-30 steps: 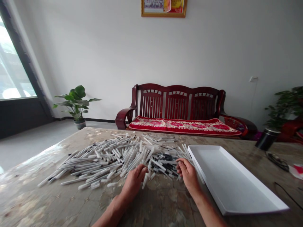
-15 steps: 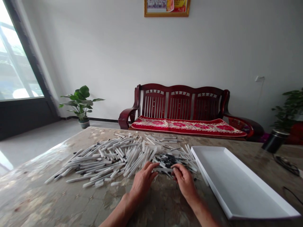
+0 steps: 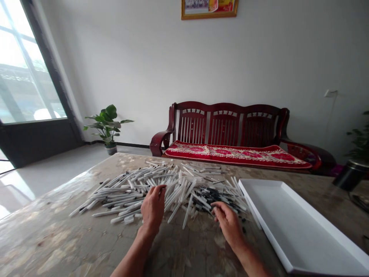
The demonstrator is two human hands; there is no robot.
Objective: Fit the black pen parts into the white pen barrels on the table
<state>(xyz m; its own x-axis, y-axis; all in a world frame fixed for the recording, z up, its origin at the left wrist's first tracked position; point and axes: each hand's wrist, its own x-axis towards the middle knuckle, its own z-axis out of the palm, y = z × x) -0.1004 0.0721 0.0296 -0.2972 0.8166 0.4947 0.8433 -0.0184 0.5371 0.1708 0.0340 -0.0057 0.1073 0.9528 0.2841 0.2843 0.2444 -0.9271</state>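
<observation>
My left hand [image 3: 153, 207] is above the front of a large heap of white pen barrels [image 3: 123, 192]. Its fingers are bent, with a gap between thumb and forefinger, and I see nothing held in it. To the right, my right hand [image 3: 229, 221] is at the near edge of a pile of small black pen parts [image 3: 209, 196]. The thumb and forefinger pinch together around something small and dark, too small to name. Between the hands, a few white barrels [image 3: 188, 212] lie pointing toward me.
A shallow white tray [image 3: 300, 227] stands on the right of the stone-patterned table [image 3: 86, 250]. A black cylinder [image 3: 350, 175] stands at the far right. Beyond the table are a dark red wooden bench [image 3: 221, 123] and a potted plant [image 3: 108, 123].
The hands have moved apart from a white piece they held between them. My left hand has shifted left over the barrels; my right remains by the black parts. The view has turned slightly left.
</observation>
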